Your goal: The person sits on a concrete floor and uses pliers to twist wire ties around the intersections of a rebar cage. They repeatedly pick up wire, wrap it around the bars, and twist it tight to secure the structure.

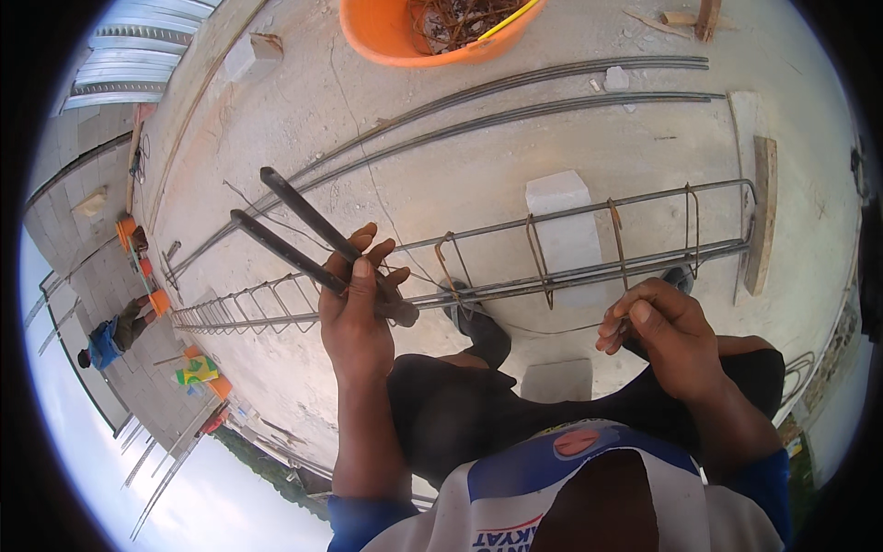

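My left hand (361,308) grips a pair of pincers (299,216) with dark handles. The handles spread apart toward the upper left, and the head pokes out below the fingers. A thin tie wire (543,330) sags from near the left hand to my right hand (660,327), whose fingers pinch its end. Just beyond both hands lies a long rebar cage (497,237), bars joined by bent stirrups (536,248). It runs from the right toward the far left, narrowing with distance. Where the wire meets the cage is hard to make out.
A white block (563,195) sits under the cage, and a wooden plank (761,216) stands at its right end. Loose rebars (515,85) lie beyond. An orange tub (405,46) holds rusty wire. A grey block (556,380) lies between my legs. Another person (112,339) is far left.
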`<state>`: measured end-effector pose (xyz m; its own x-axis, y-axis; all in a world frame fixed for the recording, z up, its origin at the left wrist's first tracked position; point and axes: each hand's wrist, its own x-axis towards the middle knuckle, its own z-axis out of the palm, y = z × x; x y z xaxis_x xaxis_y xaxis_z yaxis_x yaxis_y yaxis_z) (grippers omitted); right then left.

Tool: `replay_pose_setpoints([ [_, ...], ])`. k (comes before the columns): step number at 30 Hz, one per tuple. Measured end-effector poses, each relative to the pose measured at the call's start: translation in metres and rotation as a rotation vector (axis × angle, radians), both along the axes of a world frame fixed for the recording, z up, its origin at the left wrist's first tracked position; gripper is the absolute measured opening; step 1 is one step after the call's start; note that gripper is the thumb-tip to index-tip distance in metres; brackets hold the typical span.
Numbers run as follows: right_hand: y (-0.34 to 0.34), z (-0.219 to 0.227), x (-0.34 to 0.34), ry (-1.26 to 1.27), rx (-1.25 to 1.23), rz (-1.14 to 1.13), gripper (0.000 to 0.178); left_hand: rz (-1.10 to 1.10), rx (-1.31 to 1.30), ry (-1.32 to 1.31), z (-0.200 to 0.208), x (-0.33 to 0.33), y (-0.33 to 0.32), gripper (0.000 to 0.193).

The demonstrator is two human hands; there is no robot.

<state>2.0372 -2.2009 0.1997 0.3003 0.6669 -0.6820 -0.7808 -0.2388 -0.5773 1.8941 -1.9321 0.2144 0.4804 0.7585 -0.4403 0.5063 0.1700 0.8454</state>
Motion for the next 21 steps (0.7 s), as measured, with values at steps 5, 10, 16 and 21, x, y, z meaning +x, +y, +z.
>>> replay_pose_setpoints([
  [5, 0.001, 0.018, -0.007, -0.139, 0.046, -0.004, 0.022, -0.046, 0.052, -0.031, 0.011, -0.014, -0.003, 0.034],
  [10, -0.005, 0.033, -0.003, -0.326, 0.036, -0.050, 0.024, 0.014, 0.150, -0.032, 0.022, -0.023, -0.014, 0.035],
  [16, -0.035, 0.054, -0.015, -0.361, 0.121, -0.316, 0.030, 0.001, 0.136, -0.067, 0.046, -0.049, -0.033, 0.028],
  [21, -0.043, 0.085, -0.008, -0.435, 0.146, -0.498, 0.028, 0.002, 0.186, -0.211, 0.053, -0.066, -0.036, 0.035],
])
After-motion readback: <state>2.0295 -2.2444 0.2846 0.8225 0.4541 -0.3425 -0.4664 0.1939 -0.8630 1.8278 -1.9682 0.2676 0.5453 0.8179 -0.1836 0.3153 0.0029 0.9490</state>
